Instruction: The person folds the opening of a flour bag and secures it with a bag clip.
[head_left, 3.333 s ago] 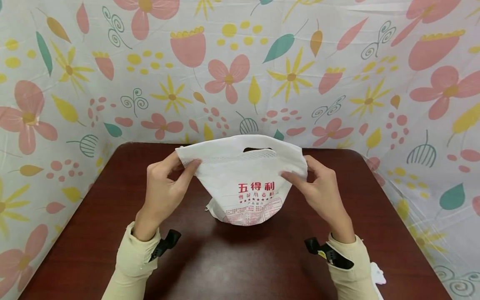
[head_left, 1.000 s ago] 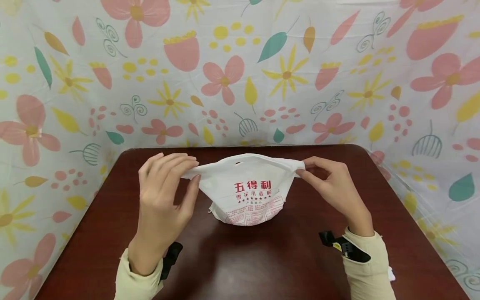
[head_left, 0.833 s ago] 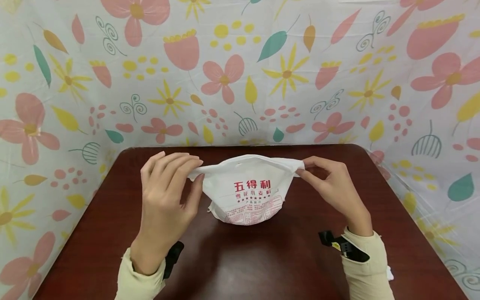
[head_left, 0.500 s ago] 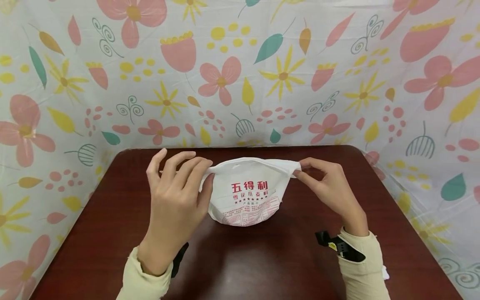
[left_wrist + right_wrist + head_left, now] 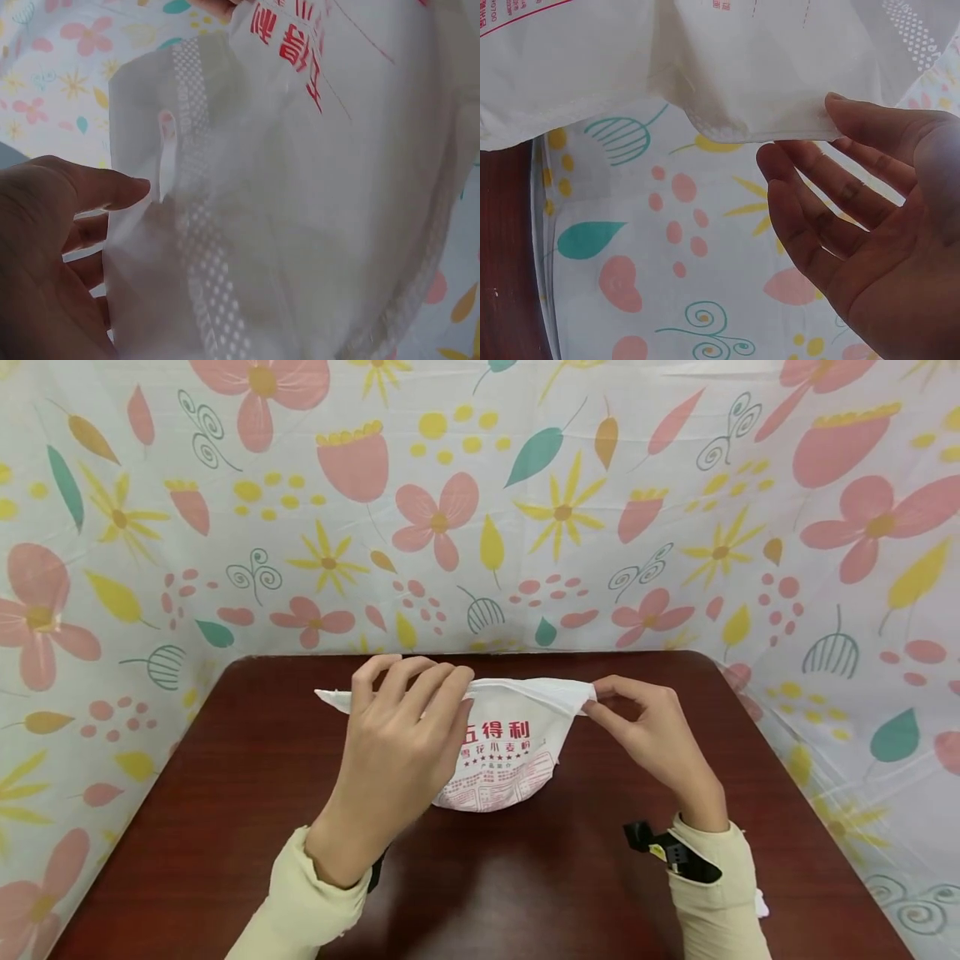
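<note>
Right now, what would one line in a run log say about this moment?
left hand: grips top edge of white bag | right hand: pinches bag's right corner | bag: on dark red table, top stretched between hands

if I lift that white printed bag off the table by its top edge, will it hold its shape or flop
Probably flop: the white bag is thin fabric, creased and sagging between the left hand and right hand. Its rounded bottom suggests some contents, so likely bottom-heavy.
</note>
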`<state>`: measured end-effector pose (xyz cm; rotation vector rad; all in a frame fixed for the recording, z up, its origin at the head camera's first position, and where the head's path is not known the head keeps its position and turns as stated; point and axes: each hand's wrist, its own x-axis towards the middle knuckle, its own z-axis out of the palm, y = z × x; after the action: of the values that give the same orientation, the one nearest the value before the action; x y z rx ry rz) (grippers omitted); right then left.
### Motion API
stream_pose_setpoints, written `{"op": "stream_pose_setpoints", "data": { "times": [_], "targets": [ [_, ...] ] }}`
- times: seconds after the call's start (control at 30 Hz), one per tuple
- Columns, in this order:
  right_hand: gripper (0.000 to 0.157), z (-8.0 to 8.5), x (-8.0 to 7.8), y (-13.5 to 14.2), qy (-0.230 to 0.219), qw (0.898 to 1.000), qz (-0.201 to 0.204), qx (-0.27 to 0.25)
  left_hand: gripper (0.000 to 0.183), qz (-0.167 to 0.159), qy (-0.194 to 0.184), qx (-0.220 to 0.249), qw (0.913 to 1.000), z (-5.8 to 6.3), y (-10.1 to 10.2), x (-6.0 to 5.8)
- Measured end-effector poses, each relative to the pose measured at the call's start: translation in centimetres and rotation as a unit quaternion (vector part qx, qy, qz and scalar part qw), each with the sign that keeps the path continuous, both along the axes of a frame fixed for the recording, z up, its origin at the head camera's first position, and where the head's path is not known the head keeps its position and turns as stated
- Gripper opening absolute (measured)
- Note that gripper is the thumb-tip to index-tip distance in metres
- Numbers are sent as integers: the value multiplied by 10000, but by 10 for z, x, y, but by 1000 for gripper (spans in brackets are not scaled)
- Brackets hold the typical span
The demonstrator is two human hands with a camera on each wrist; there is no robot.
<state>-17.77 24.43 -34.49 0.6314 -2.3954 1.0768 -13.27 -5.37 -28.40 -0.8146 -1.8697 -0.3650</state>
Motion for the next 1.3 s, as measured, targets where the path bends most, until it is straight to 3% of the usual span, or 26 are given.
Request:
{"op": "stream_pose_setpoints", "data": {
  "times": [0.47,0.7,0.9,1.13,1.3],
  "targets": [
    [16,0,0,2,-16,10000,-46,-67,25,190,369,-379,9984,-6,42,-9],
    [12,-3,1,-1,-132,9998,35,-126,17,213,527,-44,9984,-11,50,-11],
    [11,-3,1,-4,-117,9998,35,-157,13,76,802,575,9951,-9,53,-19],
    [14,-2,-1,-4,495,9983,-216,-233,15,-119,620,1101,9919,-1,53,-36],
    [16,-4,-3,-7,829,9958,-320,-241,18,-162,381,1112,9929,5,50,-49]
  ]
}}
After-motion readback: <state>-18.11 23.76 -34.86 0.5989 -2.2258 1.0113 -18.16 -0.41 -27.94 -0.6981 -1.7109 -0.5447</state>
